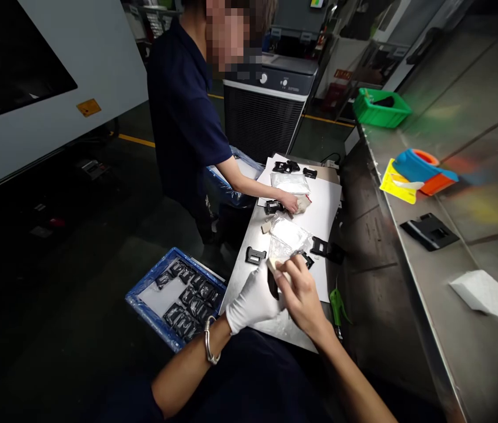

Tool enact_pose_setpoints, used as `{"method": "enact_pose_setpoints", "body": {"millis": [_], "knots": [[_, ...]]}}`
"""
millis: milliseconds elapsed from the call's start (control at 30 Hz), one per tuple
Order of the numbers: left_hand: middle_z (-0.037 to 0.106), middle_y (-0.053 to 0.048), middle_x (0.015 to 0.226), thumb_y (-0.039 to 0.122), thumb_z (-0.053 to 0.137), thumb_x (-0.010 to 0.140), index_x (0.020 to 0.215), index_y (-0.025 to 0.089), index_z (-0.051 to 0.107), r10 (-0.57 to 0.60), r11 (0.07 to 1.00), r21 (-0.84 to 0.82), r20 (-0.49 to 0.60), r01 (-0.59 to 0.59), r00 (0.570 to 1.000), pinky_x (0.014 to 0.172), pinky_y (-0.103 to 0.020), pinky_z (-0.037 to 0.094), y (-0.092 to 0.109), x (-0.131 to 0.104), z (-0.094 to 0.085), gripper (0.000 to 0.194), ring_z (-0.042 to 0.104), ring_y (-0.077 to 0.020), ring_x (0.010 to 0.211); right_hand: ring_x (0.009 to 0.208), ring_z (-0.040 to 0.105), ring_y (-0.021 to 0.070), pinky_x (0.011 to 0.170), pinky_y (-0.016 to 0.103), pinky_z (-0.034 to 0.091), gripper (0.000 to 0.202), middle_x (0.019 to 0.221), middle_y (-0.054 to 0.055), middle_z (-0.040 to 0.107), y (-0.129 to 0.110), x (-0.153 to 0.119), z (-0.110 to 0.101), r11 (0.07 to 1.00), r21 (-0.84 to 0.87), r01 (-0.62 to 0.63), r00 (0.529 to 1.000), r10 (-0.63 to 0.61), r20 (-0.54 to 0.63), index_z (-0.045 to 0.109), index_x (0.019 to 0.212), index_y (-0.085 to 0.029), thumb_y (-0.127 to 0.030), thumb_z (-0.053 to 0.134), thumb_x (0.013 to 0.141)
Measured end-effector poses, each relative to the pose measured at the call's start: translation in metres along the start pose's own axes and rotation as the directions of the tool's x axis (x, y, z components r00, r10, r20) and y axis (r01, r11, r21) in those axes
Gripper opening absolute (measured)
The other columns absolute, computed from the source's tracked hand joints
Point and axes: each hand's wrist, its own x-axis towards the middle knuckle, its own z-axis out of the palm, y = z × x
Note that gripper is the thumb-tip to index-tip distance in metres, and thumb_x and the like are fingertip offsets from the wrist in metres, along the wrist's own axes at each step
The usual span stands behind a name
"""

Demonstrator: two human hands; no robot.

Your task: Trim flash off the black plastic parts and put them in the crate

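Observation:
My left hand (255,301), in a white glove, is closed around a dark part (272,285), mostly hidden by my fingers. Over it, my bare right hand (300,294) pinches a small cream-coloured piece (277,267), pressed against the dark part; I cannot tell if it is cloth or a block. A black plastic part (256,255) lies on the metal table left of my hands. Beyond them are clear plastic bags (290,232) and another black plastic part (319,246).
A co-worker (187,111) reaches across the table's far half. A blue-lined crate (151,299) of wrapped black parts stands at left. At right, a green air gun (337,305) hangs beside the table, and a metal ledge (411,264) carries a green basket (383,111) and a blue bin (420,167).

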Motion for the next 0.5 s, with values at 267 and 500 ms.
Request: {"method": "enact_pose_setpoints", "body": {"millis": [267, 500], "knots": [[0.069, -0.011, 0.112, 0.014, 0.069, 0.074, 0.129, 0.019, 0.047, 0.189, 0.971, 0.127, 0.108, -0.202, 0.976, 0.087, -0.038, 0.058, 0.020, -0.009, -0.005, 0.059, 0.070, -0.0263, 0.099, 0.080, 0.053, 0.0160, 0.074, 0.032, 0.044, 0.019, 0.093, 0.002, 0.046, -0.001, -0.001, -0.003, 0.999, 0.009, 0.032, 0.998, -0.031, -0.056, 0.054, 0.091, -0.022, -0.031, 0.045, 0.105], [0.068, -0.013, 0.110, 0.017, 0.070, 0.074, 0.119, 0.018, 0.051, 0.211, 0.952, 0.197, 0.136, -0.235, 0.968, 0.085, -0.040, 0.057, 0.018, -0.010, -0.003, 0.049, 0.070, -0.0290, 0.099, 0.082, 0.056, 0.0169, 0.074, 0.032, 0.047, 0.017, 0.095, 0.003, 0.047, -0.002, -0.004, -0.002, 0.999, -0.012, 0.048, 0.995, -0.049, -0.090, 0.057, 0.096, -0.023, -0.031, 0.045, 0.105]]}}
